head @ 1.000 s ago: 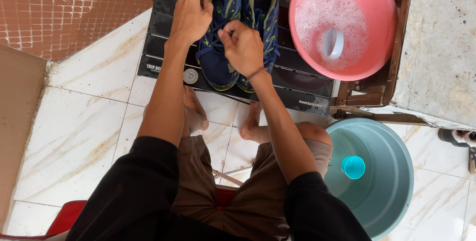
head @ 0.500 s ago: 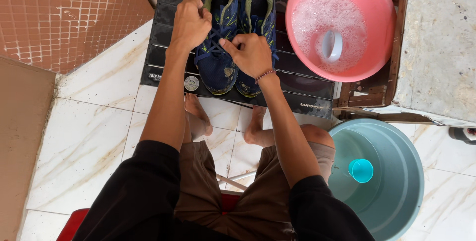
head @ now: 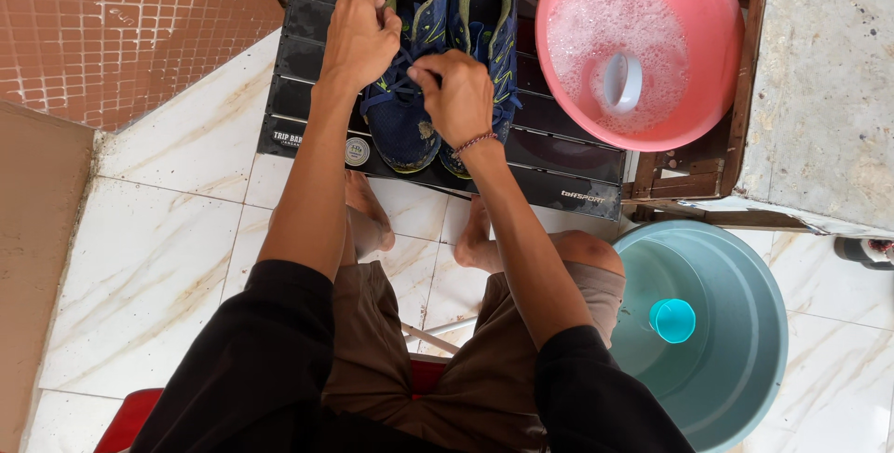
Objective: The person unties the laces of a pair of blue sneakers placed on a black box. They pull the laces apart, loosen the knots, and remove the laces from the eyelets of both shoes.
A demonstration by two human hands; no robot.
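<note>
Two blue sports shoes with green linings stand side by side on a low black slatted table (head: 568,150). Both my hands work at the laces of the left shoe (head: 402,108). My left hand (head: 358,36) is closed over the laces at that shoe's left side. My right hand (head: 459,94), a bead bracelet on its wrist, pinches a lace above the shoe's tongue and covers part of the right shoe (head: 489,15). My bare feet rest on the tiles under the table's front edge.
A pink basin (head: 712,25) of soapy water with a white cup in it stands on the table's right end. A teal bucket (head: 745,323) with a small turquoise cup sits on the floor at the right. A stone ledge lies at far right, red tiles at upper left.
The view has shifted slightly. My right hand has moved up from the shoe's toe toward the laces and closed on one; my left hand stays at the laces.
</note>
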